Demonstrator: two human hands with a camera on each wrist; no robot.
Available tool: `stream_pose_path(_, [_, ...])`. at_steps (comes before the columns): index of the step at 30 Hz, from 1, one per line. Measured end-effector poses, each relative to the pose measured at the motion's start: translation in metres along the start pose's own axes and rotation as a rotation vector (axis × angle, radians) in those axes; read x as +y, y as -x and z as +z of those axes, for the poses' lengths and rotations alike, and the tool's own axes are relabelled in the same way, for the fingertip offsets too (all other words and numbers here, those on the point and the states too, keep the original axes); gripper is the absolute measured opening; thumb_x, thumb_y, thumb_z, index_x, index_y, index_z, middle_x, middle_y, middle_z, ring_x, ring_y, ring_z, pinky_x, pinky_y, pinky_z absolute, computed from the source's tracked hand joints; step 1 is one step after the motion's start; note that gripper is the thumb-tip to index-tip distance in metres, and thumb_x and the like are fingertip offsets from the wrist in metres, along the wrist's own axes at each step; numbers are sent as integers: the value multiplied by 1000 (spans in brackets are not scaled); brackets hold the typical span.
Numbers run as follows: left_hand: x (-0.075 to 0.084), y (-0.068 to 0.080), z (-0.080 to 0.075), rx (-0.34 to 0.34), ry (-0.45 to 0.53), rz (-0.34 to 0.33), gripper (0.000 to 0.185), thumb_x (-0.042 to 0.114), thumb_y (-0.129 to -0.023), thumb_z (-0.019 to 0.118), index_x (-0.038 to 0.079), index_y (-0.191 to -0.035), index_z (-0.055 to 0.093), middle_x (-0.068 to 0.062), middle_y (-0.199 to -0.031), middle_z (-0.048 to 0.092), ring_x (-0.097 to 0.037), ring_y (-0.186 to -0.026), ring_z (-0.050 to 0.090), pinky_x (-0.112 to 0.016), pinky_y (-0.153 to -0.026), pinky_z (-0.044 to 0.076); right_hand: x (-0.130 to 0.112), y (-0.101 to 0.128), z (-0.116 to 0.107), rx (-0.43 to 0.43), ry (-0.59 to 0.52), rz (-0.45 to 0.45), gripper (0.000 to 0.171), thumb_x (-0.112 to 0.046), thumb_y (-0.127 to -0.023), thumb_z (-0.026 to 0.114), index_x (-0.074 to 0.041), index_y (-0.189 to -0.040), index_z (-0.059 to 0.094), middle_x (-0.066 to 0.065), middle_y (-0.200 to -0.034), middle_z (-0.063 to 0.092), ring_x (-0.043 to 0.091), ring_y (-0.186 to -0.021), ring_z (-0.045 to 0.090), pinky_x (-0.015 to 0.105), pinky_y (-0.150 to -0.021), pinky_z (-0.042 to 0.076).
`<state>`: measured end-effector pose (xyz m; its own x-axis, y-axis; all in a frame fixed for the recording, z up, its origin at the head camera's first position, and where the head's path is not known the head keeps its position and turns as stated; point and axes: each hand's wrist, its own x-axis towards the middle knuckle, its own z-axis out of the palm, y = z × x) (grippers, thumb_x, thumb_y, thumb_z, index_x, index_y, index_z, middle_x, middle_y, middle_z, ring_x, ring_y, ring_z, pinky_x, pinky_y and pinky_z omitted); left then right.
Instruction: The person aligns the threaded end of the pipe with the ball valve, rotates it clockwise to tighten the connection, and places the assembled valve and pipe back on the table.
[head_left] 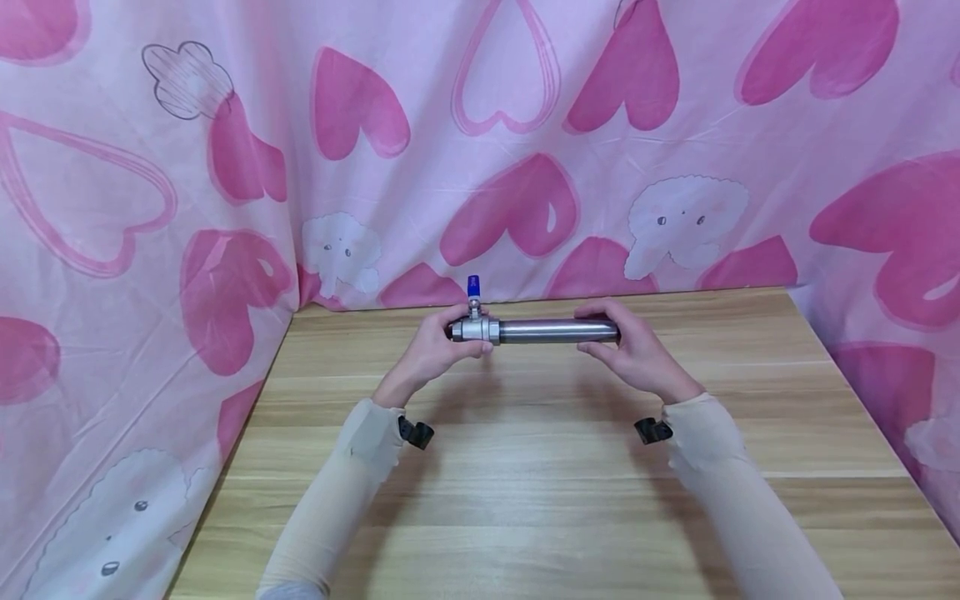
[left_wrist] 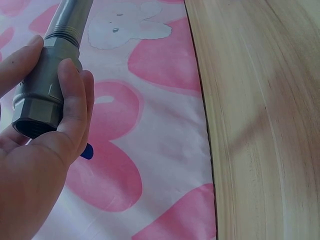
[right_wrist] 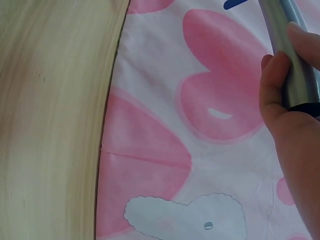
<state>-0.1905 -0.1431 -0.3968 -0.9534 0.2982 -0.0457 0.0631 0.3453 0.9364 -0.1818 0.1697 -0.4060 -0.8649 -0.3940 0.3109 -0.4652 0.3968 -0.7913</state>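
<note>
- The fingers (left_wrist: 73, 90) of the left hand (head_left: 429, 352) are curled round a metal valve (head_left: 471, 331), with the thumb on its near side and another digit on its far side.
- The fingers of the right hand (head_left: 633, 348) grip the right end of a metal pipe (head_left: 546, 332), the thumb on the near side and fingers reaching over the far side.
- Between the two sets of fingers, the bare middle of the pipe runs level from side to side, its left end meeting the valve just beside the left fingers; a few rings of thread show at that joint in the left wrist view.
- A blue handle (head_left: 473, 286) on a short stem stands up from the valve, pointing away from the person, just beyond the left fingers.
- The valve's hexagonal end, with a dark mouth, faces back between the left fingers and palm.
- Below the fingers lies the wood-grained desk (head_left: 525, 508), bearing soft shadows of both arms.
- Beyond the fingers and to either side hangs pink cloth (head_left: 427, 200) printed with hearts and white cartoon faces.
- Behind the fingers, each wrist has a light sleeve (head_left: 367, 435) and a small black device (head_left: 416, 432).
</note>
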Motion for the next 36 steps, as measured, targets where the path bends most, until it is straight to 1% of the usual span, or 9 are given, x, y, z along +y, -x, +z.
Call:
stream_pose_path(2, [0,0,0,0,-2,5,52,21,-78,80,20,-126,61,-9,-116,62,-24,-95,60,-31,-77,56,-1,0,0,2,0,16,44,-4,-85,71,-11,-125,54,4,-120,59,15,-99,58,13,-83,48])
stream_pose_path(5, [0,0,-1,2,-9,11,53,20,-78,80,17,-127,61,-10,-117,62,-24,-95,60,-30,-76,55,-2,0,-1,3,-7,32,43,-7,-85,72,-9,-125,55,5,-119,60,14,-98,58,14,-81,48])
stream_pose_path(8, [-1,-1,-1,4,-12,10,53,20,-78,80,17,-127,61,-10,-117,61,-24,-95,60,-30,-76,55,-3,0,-1,1,-18,48,43,-9,-86,72,-8,-125,55,5,-118,60,13,-97,58,14,-81,48])
stream_pose_path(17, [0,0,-2,12,-6,-6,52,20,-78,80,21,-126,61,-9,-118,61,-24,-96,60,-30,-76,55,-1,-1,0,0,-30,60,40,-13,-87,71,-8,-124,55,6,-117,61,14,-94,59,17,-78,50])
stream_pose_path(23, [0,0,-2,12,-6,-14,52,20,-78,81,20,-126,62,-10,-118,62,-24,-96,59,-30,-77,54,0,-1,0,-4,-50,78,39,-16,-89,70,-7,-124,56,6,-116,61,14,-92,59,17,-77,50])
stream_pose_path(27, [0,1,-2,17,-13,-15,55,20,-77,82,16,-127,61,-10,-119,62,-24,-97,59,-30,-78,54,0,-1,0,4,-39,79,37,-18,-90,68,-7,-123,57,6,-115,62,14,-90,58,18,-75,50])
stream_pose_path(31, [1,2,-1,19,-11,-4,55,19,-77,82,14,-127,61,-10,-119,62,-24,-97,59,-31,-79,54,2,-1,1,4,-46,86,34,-20,-92,66,-8,-122,57,7,-111,62,14,-88,61,20,-72,52])
stream_pose_path(36, [1,2,1,15,-4,19,50,17,-77,81,17,-124,64,-6,-118,65,-23,-96,60,-31,-80,54,3,-1,1,-4,-66,111,33,-22,-93,64,-10,-123,56,8,-109,63,15,-85,65,22,-71,54])
